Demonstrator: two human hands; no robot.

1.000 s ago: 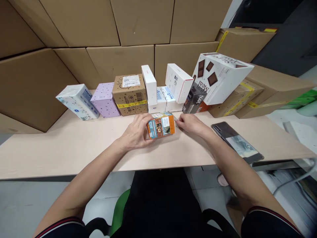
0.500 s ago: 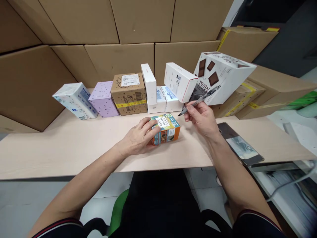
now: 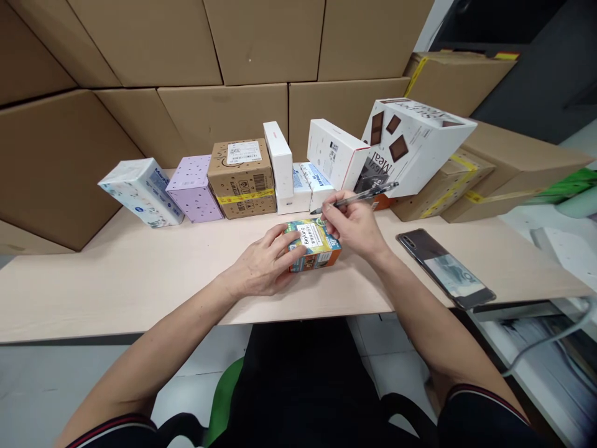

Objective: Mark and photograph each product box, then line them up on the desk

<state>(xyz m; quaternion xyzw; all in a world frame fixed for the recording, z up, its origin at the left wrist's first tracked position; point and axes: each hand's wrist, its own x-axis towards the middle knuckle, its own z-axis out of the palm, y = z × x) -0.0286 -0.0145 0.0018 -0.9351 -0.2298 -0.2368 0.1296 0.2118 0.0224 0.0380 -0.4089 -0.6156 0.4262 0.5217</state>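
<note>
Pale desk point(image 3: 163, 274), fingers point(image 3: 293, 256) on printed box point(image 3: 318, 244), gripped pen point(image 3: 360, 196)

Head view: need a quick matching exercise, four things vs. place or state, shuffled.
Things:
1. pen
2. small printed box
3. phone
4. purple box

Place or state:
A. on the table, to the right of both hands
B. between the white patterned pack and the brown carton with yellow tape
C. held in the right hand
D. under the fingers of the left hand

Pairs: 1-C, 2-D, 3-A, 4-B
</note>
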